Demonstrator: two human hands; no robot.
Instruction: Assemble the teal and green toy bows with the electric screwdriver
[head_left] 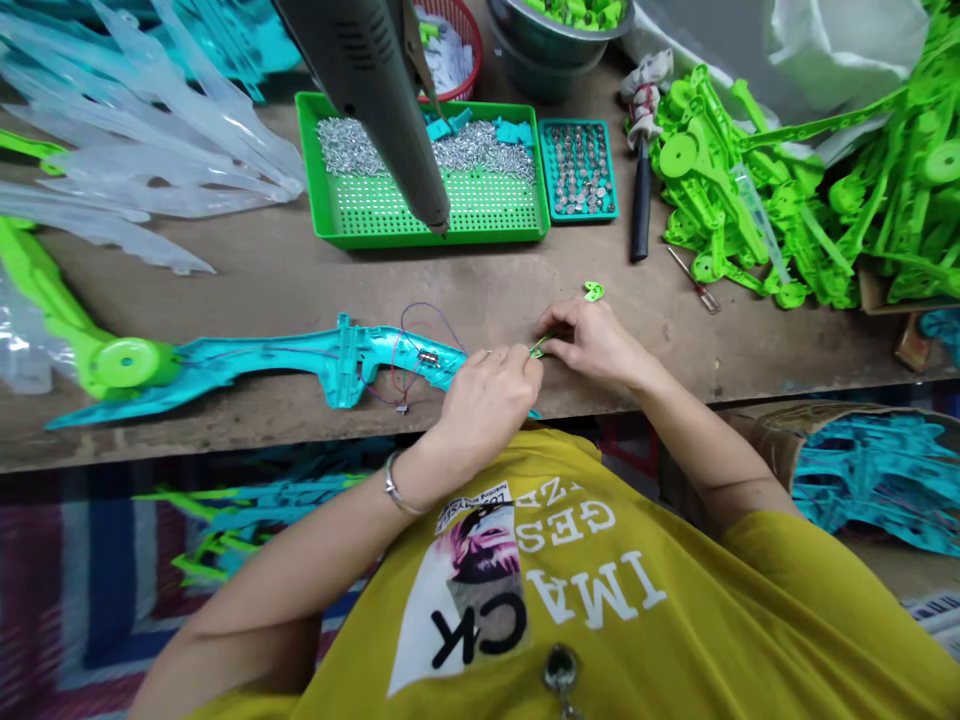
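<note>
A long turquoise plastic toy shell (262,355) lies along the front of the bench, with thin wires and a small metal part (428,358) in its right end. My left hand (491,400) is closed over that right end; its fingertips are largely hidden. Close beside it, my right hand (589,340) pinches a small green plastic piece (537,348) at the shell's tip. Another small green piece (593,291) lies just behind my right hand. A small white connector (402,408) hangs on the wires at the shell's front edge.
A grey electric screwdriver (390,110) hangs over a green tray (360,236) of screws. A turquoise tray (580,213) holds small round metal parts. To the right are a hammer (640,205), a small screwdriver (694,280) and piled green parts (750,190). Clear plastic pieces (172,150) lie left.
</note>
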